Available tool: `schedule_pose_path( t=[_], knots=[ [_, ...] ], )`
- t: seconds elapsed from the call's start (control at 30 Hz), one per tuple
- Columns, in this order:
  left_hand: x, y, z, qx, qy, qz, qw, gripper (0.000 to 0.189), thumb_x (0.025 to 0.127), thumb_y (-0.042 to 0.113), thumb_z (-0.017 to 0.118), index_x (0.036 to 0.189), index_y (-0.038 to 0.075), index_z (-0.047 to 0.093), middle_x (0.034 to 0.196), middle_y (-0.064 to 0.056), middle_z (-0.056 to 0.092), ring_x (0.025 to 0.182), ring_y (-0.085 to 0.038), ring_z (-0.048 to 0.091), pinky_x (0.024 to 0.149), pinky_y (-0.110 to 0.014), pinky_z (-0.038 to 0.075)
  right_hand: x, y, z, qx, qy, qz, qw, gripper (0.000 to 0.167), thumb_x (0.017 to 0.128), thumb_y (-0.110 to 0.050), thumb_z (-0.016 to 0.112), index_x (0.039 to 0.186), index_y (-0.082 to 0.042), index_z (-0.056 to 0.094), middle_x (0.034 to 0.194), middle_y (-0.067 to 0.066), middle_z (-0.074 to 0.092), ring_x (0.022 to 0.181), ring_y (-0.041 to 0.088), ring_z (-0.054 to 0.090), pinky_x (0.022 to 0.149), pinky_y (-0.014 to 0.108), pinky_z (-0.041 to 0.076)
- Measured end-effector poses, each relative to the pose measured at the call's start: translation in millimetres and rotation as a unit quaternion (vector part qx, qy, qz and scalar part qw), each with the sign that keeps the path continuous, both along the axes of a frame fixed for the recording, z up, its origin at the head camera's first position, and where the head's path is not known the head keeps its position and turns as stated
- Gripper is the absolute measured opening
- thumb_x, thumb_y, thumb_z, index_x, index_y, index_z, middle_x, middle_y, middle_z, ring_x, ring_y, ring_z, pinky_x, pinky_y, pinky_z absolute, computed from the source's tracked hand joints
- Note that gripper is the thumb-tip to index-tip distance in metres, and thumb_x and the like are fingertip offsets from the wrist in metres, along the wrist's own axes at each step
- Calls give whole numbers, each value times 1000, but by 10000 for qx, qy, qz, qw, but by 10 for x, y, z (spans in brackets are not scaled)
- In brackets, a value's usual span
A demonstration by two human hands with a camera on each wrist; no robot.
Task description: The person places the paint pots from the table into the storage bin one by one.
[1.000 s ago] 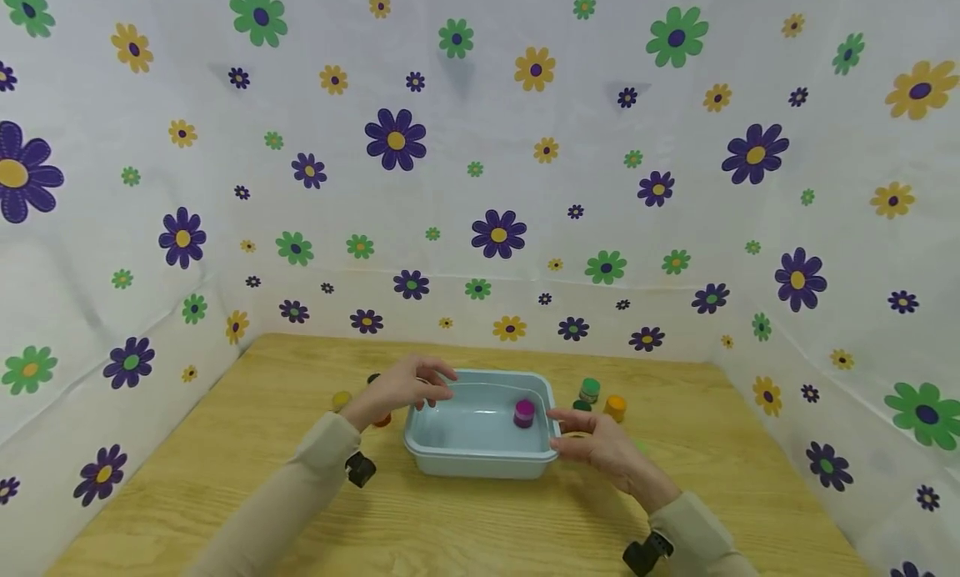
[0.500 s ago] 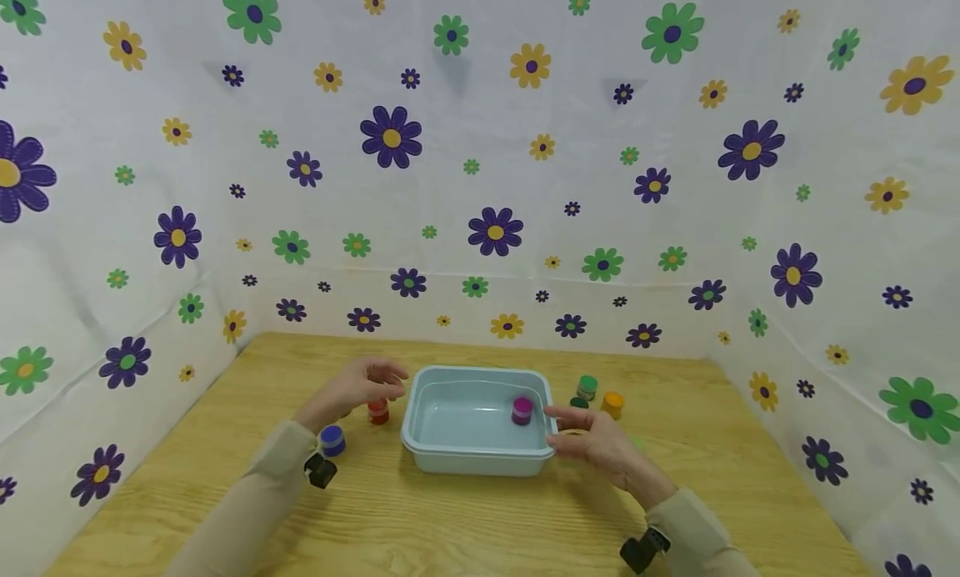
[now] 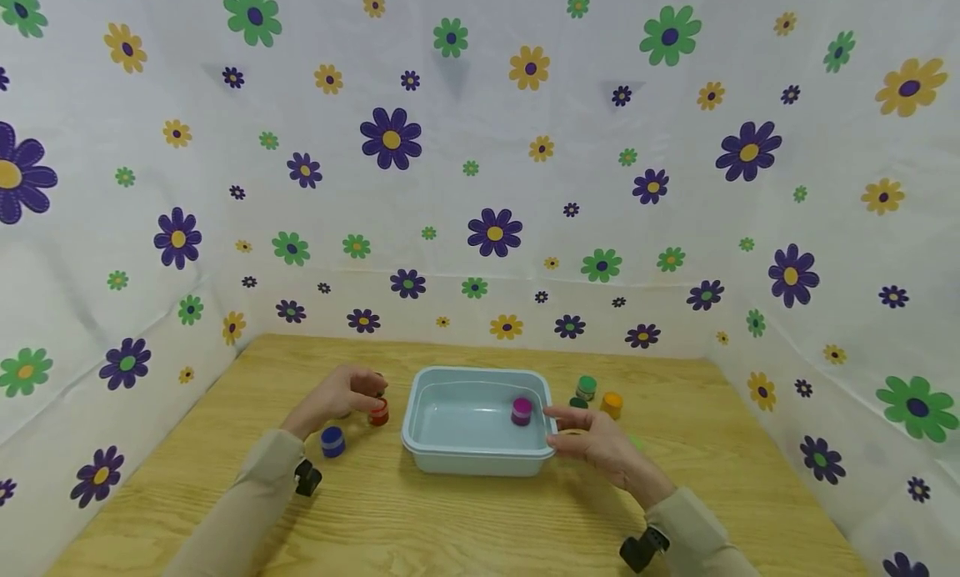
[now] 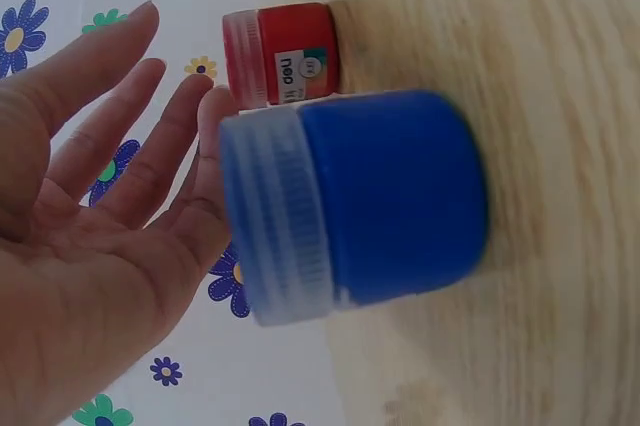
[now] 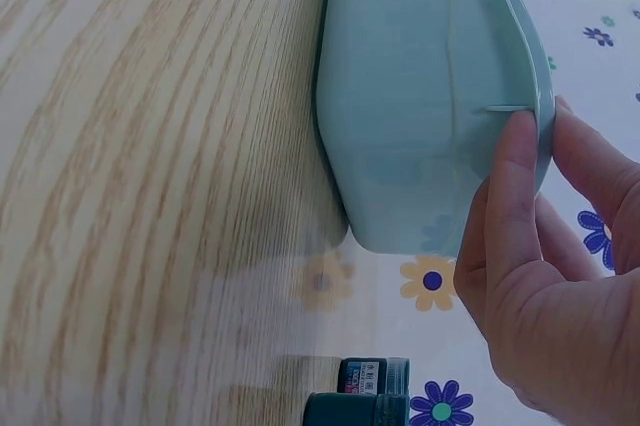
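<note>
My left hand (image 3: 337, 398) hovers over the small paint jars left of the tub, its fingers loosely bent with nothing between them. Near its fingertips stands a red paint jar (image 3: 378, 412); in the left wrist view the red jar (image 4: 295, 51) is beyond a blue paint jar (image 4: 390, 201). That blue jar (image 3: 332, 442) stands below the left wrist. My right hand (image 3: 600, 448) pinches the right rim of a light blue plastic tub (image 3: 480, 464), thumb and fingers on opposite sides of the rim (image 5: 543, 86). Inside the tub sits a magenta paint jar (image 3: 521, 411).
Right of the tub stand a green jar (image 3: 586, 388), a dark green jar (image 3: 578, 403) and an orange jar (image 3: 612, 405). A light green thing behind the right hand is mostly hidden. Flowered white sheeting (image 3: 450, 193) encloses the wooden table (image 3: 450, 527).
My left hand has moved left from above the tub to the red jar, bringing the blue jar into sight. My right hand stays on the tub's rim.
</note>
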State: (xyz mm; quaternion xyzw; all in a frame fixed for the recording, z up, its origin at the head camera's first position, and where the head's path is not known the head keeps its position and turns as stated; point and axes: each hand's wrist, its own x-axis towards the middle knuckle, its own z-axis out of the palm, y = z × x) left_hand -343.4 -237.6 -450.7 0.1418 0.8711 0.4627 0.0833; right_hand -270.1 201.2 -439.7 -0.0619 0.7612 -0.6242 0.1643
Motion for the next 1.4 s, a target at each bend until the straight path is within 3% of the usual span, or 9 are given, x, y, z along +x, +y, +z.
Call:
schedule_pose_path(
  t=[0.23, 0.47, 0.8, 1.0, 1.13, 1.4],
  knots=[
    [4, 37, -26, -367, -207, -92, 9991, 46, 84, 8, 74, 127, 0, 61, 126, -20, 63, 112, -28, 61, 95, -43, 55, 0, -5, 10, 86, -21, -53, 9999, 59, 89, -16, 73, 141, -1, 51, 127, 20, 52, 93, 17, 59, 83, 27, 59],
    [-7, 74, -58, -539, -295, 57, 9981, 43, 84, 2, 72, 125, 2, 64, 125, -16, 64, 108, -26, 60, 91, -40, 56, -10, 3, -1, -18, -12, -28, 10000, 59, 89, -15, 73, 140, 0, 51, 128, 21, 51, 94, 16, 60, 84, 27, 59],
    [-30, 103, -117, -929, -54, -74, 9956, 44, 79, -2, 73, 122, 1, 65, 119, -15, 66, 104, -27, 60, 94, -47, 54, -4, 14, -6, -119, 22, 41, 9999, 60, 88, -15, 73, 141, 2, 49, 123, 19, 53, 92, 16, 60, 82, 25, 59],
    [-37, 131, -100, -819, -84, -1, 9966, 44, 78, -3, 73, 121, 3, 67, 118, -12, 67, 106, -27, 62, 94, -47, 54, -3, 13, 1, -24, 64, -14, 10000, 59, 89, -16, 73, 140, 1, 50, 126, 20, 52, 93, 16, 60, 85, 28, 59],
    [-27, 136, -86, -803, -28, -133, 9967, 43, 79, -1, 73, 122, 2, 66, 118, -14, 67, 105, -27, 62, 91, -43, 56, -2, 10, -2, 78, 43, -46, 10000, 59, 88, -16, 74, 140, -1, 51, 131, 23, 49, 95, 17, 59, 88, 32, 58],
    [-27, 166, 102, 34, -247, -231, 9994, 49, 85, 1, 69, 132, -3, 56, 129, -21, 60, 107, -28, 61, 86, -39, 59, -5, 9, 9, 98, 66, -79, 9999, 59, 88, -17, 74, 140, -1, 52, 132, 24, 50, 98, 19, 59, 87, 32, 59]
  ],
)
